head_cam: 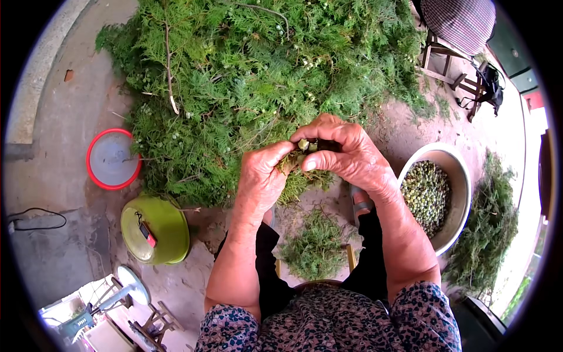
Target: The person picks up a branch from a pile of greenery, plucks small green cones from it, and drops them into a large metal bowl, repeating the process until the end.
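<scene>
Both hands meet in front of me, over the near edge of a large heap of green conifer branches (246, 75). My left hand (264, 171) grips a conifer sprig (295, 187), whose leafy tip hangs below the fingers. My right hand (345, 152) has thumb and forefinger curled around pale green cones (306, 144) at the top of that sprig; its palm side is in shadow. To the right stands a metal basin (462, 202) partly filled with small green cones (424, 193). A small pile of sprigs (314, 248) lies on the ground between my feet.
On the left are a red-rimmed basin (90, 165) and an upturned green basin (173, 233) with a small device (148, 234) on it. More greenery (488, 229) lies beyond the metal basin. Wooden stools (440, 66) stand at upper right, and a fan (132, 286) at lower left.
</scene>
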Available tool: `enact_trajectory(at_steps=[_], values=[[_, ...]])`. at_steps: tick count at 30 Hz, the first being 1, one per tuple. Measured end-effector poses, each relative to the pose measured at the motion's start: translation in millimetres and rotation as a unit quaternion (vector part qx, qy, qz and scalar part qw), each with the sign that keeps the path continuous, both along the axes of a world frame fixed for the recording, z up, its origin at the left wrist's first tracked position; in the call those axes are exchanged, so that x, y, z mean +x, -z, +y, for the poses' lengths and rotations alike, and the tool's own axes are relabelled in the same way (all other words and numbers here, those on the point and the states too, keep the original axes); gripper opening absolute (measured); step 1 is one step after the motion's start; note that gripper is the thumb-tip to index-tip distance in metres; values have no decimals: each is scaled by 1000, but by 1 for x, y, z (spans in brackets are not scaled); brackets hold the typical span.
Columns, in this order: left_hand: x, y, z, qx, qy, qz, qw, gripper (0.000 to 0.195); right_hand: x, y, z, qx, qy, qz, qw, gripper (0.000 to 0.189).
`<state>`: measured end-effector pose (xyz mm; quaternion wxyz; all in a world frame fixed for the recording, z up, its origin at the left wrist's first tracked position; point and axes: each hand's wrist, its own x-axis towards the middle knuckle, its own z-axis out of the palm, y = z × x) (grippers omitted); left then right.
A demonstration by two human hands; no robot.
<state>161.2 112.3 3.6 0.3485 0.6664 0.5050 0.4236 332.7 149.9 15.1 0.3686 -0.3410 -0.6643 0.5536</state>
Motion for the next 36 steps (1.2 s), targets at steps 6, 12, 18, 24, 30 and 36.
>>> enact_trajectory(at_steps=[6, 12, 18, 24, 30, 36], values=[[2, -4, 0, -37, 0, 26, 999, 22, -2, -11, -4, -34, -4, -82, 996, 53], [0, -1, -1, -38, -1, 21, 999, 23, -3, -8, -4, -11, 3, -52, 999, 35], [3, -1, -2, -67, 6, -67, 996, 22, -2, -6, -7, -205, 23, 77, 976, 26], [3, 0, -1, -73, -14, -151, 986, 14, -4, -2, -8, -364, 5, 291, 885, 21], [5, 1, -1, -138, -36, -284, 948, 15, -8, 0, -11, -409, 22, 376, 832, 24], [3, 8, -3, -182, -85, -381, 902, 16, 3, -1, 6, -349, 85, 513, 780, 20]])
